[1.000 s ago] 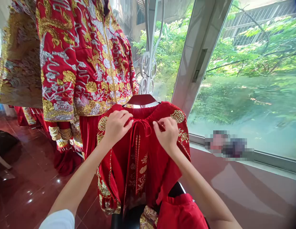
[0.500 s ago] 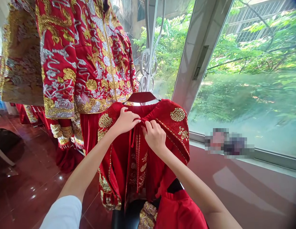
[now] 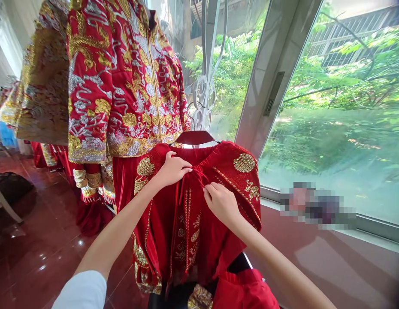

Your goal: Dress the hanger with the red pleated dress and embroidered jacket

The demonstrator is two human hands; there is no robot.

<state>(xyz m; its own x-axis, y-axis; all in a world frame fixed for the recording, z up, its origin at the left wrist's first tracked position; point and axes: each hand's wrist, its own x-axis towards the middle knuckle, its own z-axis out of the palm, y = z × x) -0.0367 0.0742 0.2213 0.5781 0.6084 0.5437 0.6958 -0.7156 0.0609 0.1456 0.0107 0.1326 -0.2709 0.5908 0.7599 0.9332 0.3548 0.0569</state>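
Garment (image 3: 215,231): one, red with gold embroidery, on one dark red hanger (image 3: 193,137) before two window panes (image 3: 334,141); two round gold medallions (image 3: 244,163) show, one per shoulder.
Left hand (image 3: 174,171): nearly closed, fingertips pinching the red cord (image 3: 199,171) at its knot on the neckline.
Right hand (image 3: 221,201): fingers curled in, pinching a strand of that cord just below.
In the way: two forearms, crossing the garment's front; one red cloth (image 3: 246,292) and one gold-patterned cloth (image 3: 201,297) near its hem.
Behind, leftward: one red jacket (image 3: 135,94) thick with gold and silver embroidery, then one duller gold garment (image 3: 45,90).
Window side: white metal scrollwork (image 3: 200,92); something blurred on the sill (image 3: 373,235).
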